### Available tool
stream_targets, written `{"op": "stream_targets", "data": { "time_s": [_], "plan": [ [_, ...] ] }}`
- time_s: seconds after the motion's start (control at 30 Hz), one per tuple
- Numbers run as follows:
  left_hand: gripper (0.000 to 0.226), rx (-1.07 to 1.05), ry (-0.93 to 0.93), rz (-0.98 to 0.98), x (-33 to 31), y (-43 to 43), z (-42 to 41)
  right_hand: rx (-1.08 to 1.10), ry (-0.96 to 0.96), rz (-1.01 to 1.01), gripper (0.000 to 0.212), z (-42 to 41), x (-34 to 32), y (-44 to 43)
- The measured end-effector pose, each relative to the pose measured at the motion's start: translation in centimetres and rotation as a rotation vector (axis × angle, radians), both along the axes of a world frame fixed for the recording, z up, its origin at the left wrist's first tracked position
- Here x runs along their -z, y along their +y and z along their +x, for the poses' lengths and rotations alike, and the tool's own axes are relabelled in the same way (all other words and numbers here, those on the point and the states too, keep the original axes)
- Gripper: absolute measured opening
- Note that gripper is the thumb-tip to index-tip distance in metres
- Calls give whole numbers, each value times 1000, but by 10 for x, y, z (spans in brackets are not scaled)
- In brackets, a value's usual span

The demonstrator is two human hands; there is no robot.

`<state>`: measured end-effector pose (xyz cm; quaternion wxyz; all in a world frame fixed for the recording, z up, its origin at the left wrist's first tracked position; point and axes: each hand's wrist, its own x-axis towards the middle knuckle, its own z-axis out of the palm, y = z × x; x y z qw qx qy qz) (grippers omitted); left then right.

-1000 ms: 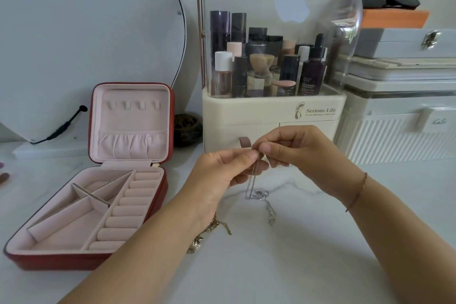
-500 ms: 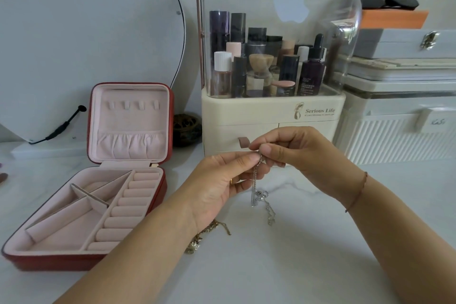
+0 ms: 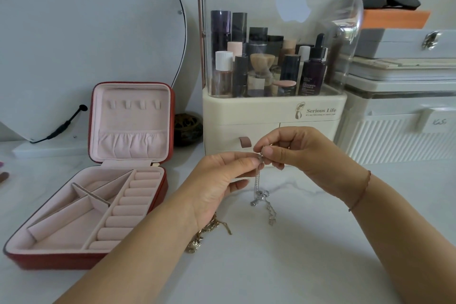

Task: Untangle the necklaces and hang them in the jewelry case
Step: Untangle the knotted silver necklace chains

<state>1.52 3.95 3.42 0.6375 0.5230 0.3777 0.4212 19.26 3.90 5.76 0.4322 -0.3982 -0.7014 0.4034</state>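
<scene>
**Silver chain held up, almost nothing has moved**

Over the last second the hands have barely moved. They sank a tiny bit and stayed close together. The left hand [image 3: 222, 180] pinches the top of the silver necklace [image 3: 257, 180] with thumb and finger. The right hand [image 3: 301, 153] pinches it right beside, with its fingers curled. So I think the picking-apart is still going on. Nothing hangs in the open jewelry case [image 3: 133, 121] yet, and its little hooks [image 3: 133, 105] are bare.

The silver necklace is thin and shiny. It hangs straight down from the fingers in close strands. There is a small knobbly clump at the bottom, near the desk [image 3: 320, 242], and a loose end trails on the desk. The gold necklace [image 3: 212, 229] lies in a heap on the desk, partly hidden under the left wrist.
</scene>
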Motion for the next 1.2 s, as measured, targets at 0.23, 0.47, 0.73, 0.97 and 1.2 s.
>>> {"op": "stream_targets", "data": {
  "time_s": [0.23, 0.47, 0.73, 0.97, 1.2],
  "plan": [
    [8, -75, 132, 61, 0, -2, -1, -41, -35, -28, 15, -1, 1, -1],
    [10, -73, 170, 82, 1, -2, 1, -48, -58, -58, 13, -1, -2, -3],
    [11, -145, 191, 105, 2, 1, 1, 6, -109, -51, 9, -3, -2, -4],
    [9, -169, 114, 49, 4, 3, 1, 69, -65, -29, 11, -10, 2, -3],
    [10, -171, 135, 69, 3, 2, 1, 73, -36, -71, 15, -11, 3, -2]
  ]
}}
